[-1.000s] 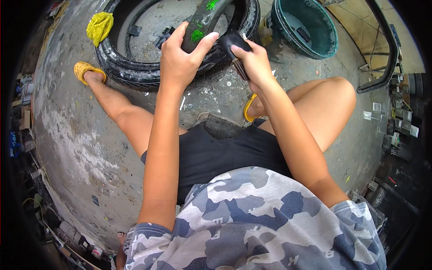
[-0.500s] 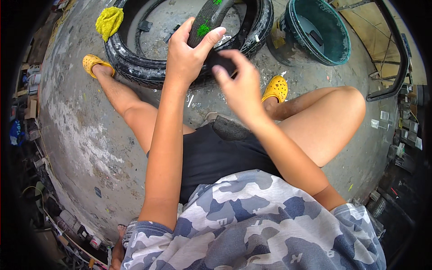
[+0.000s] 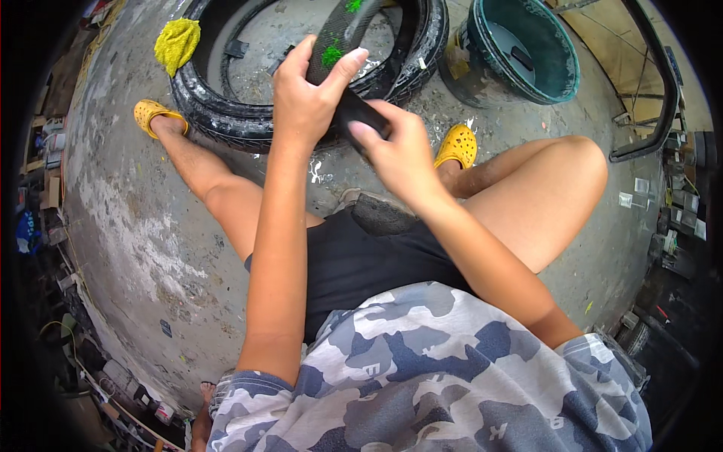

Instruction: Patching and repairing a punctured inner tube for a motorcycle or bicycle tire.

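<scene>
Boxes and dark clutter (image 3: 51,173) line the far left rim of the view, and a broad stretch of stained concrete floor (image 3: 143,256) runs from there to the person's left leg, giving that side wide room. The left yellow clog (image 3: 158,118) stands just beside the tyre (image 3: 226,120), which lies flat with its top cut off by the upper edge of view; a yellow cloth (image 3: 178,47) hangs over its left outer edge, and a dark scrap (image 3: 236,49) lies within its ring. The left hand (image 3: 303,98) is over the tyre's near side, its grip closed firmly round a textured black tube (image 3: 329,45) with green marks, fingers at one edge and thumb at the other. The tube slants up above the tyre's ring toward the top edge. Just right of its lower end, the right hand (image 3: 398,147) has its grip drawn in on a blurred dark piece (image 3: 352,113); whether that piece touches the tube I cannot tell. Floor separates this hand from the right yellow clog (image 3: 457,147). Beyond, a teal bucket (image 3: 553,56), close to the tyre's right edge, holds a black block (image 3: 522,58); farther right stands a curved black frame (image 3: 663,87).
</scene>
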Demonstrator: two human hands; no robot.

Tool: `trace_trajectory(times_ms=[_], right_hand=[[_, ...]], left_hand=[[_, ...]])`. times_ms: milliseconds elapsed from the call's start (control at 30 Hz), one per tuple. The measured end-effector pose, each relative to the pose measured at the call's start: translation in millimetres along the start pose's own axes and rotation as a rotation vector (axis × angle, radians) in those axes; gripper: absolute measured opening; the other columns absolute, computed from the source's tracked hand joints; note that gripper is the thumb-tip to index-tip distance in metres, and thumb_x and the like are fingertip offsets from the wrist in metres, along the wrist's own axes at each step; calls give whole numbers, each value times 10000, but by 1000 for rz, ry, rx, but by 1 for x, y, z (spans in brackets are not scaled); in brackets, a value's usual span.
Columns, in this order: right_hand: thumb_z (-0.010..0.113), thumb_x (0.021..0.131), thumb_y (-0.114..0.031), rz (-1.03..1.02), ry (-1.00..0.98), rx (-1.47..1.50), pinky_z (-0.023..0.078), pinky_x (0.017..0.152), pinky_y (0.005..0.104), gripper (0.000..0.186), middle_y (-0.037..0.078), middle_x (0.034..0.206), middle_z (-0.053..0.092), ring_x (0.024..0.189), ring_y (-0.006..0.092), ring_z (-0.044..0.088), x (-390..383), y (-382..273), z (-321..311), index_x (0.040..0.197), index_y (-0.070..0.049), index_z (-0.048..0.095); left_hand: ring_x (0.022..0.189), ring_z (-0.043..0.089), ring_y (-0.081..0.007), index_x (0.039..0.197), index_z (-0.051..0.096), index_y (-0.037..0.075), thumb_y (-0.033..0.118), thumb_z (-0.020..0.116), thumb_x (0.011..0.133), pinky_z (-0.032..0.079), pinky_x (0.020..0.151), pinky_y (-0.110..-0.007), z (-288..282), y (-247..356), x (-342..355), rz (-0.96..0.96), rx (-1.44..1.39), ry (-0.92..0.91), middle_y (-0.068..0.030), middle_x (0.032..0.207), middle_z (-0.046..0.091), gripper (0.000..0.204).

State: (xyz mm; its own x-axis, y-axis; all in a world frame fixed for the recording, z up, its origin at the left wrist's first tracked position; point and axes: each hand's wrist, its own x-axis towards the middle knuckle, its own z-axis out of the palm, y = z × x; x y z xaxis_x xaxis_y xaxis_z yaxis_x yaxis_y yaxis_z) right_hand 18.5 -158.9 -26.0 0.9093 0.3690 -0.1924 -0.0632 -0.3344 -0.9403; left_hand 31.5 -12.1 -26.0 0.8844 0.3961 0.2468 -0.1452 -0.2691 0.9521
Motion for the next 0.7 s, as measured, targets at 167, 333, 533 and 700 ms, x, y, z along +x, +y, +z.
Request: trace_trajectory(times_ms=[167,333,533,700], right_hand=[[648,898,-165,433,-49,701,398,465,234,245,67,799,616,583,102,523,-11,12,-62,1111,-61,584],[585,964,-204,480,-242,1182,336,395,188,194,81,791,567,565,101,466,-11,22,-67,1114,-109,505],[534,990,-190,416,-313,1347,345,400,183,280,116,866,565,589,112,458,-8,31,-68,1249,-139,437],[492,1003,-161,346,-241,1190,381,427,192,361,127,911,558,644,116,490,-8,28,-61,1347,-187,385]], left_hand=[[675,606,-159,926,630,0,329,747,842,487,679,-312,1,-1,6,36,27,11,-75,759,678,359],[682,641,-196,914,587,19,369,763,818,495,667,-326,-4,-2,5,24,176,66,-84,775,686,403],[685,650,-186,914,574,23,341,783,797,503,662,-313,-5,-2,3,68,177,191,-86,776,684,399],[677,595,-110,977,616,6,227,763,808,485,652,-270,-27,-14,-1,-5,194,249,-55,731,645,315]])
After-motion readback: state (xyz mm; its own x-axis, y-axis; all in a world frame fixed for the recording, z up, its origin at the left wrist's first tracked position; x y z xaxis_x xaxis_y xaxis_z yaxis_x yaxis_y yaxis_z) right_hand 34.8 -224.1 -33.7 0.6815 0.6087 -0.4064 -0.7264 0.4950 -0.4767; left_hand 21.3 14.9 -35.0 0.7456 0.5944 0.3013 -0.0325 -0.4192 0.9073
